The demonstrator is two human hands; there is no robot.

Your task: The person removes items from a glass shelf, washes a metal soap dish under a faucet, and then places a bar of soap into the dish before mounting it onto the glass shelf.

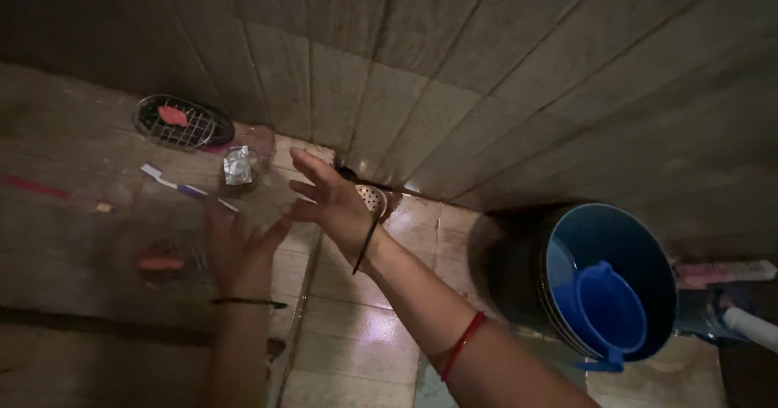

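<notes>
My right hand reaches forward with its fingers spread and nothing in it. It hovers by the corner where the tiled wall meets the floor. A black band and a red thread sit on that arm. Just beyond its wrist lies a small round perforated strainer, partly hidden. My left hand looks dim and blurred, open, with its thumb almost touching the right thumb; a black band circles its wrist. It is over the tiled ledge, close to a blurred red soap.
On the ledge are a wire soap dish with a pink soap, a white and purple toothbrush, a clear cup with a foil piece inside, and a red toothbrush. A blue bucket holding a blue mug stands on the wet floor at right.
</notes>
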